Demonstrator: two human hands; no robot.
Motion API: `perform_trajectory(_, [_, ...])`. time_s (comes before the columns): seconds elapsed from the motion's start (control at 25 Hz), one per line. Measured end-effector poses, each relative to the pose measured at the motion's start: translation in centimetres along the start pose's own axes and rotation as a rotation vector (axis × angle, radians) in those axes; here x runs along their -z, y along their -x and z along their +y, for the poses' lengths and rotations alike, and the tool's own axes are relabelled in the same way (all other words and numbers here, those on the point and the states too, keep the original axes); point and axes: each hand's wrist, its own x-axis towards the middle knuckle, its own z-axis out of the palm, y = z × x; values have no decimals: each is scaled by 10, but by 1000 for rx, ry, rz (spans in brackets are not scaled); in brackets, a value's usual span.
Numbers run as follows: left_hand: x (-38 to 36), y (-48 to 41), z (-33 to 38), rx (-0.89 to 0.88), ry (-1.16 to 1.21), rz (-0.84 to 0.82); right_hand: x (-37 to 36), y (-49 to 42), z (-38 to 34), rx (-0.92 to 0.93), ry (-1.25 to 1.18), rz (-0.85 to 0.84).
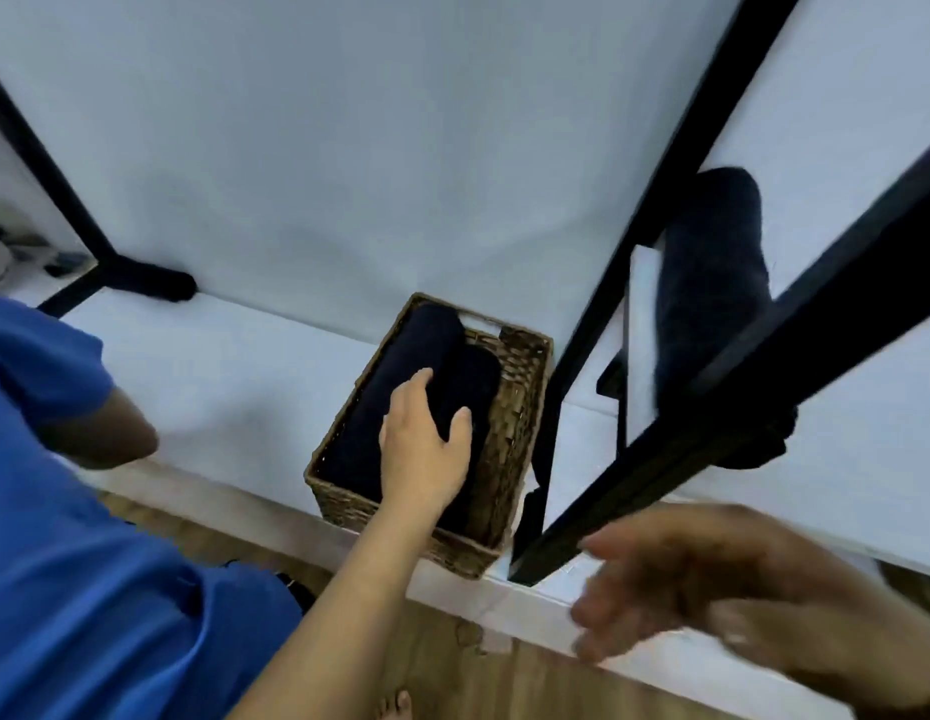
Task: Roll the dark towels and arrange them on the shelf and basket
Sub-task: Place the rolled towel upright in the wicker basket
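Observation:
A brown wicker basket (509, 407) stands on the white bottom ledge and holds two rolled dark towels. My left hand (423, 454) lies flat on them, its fingers on the longer left roll (395, 376) and its thumb on the shorter right roll (473, 379). Blurred at the lower right, my right hand (676, 579) hovers with fingers spread and holds nothing. Another dark rolled towel (712, 272) lies on the shelf at the right, partly behind black frame bars. A further dark roll (164, 285) lies at the back left by a frame leg.
Black metal frame bars (598, 314) of the shelf rise right of the basket and cross the right side. A white wall (348, 148) is behind. Blue clothing (88, 589) fills the lower left. Wooden floor (478, 683) and a bare toe (397, 706) show below.

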Motion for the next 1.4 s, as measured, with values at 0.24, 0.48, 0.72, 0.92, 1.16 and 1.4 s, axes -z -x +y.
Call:
perform_trajectory(0.24, [-35, 149, 83, -256, 170, -101, 102, -3, -26, 19, -17, 997])
perform_trajectory(0.48, [-41, 220, 102, -246, 196, -137, 107, -23, -5, -86, 35, 853])
perform_trajectory(0.72, [-34, 252, 134, -5, 484, -245, 48, 91, 43, -44, -5, 783])
perform_trajectory(0.92, [-29, 276, 132, 375, 839, -503, -62, 180, 102, 13, 2, 625])
perform_trajectory(1.16, [24, 310, 60, 629, 1106, -425, -151, 190, 141, -8, -67, 316])
perform_trajectory(1.4, [47, 283, 47, 594, 1069, -249, -159, 132, 144, 26, -231, 219])
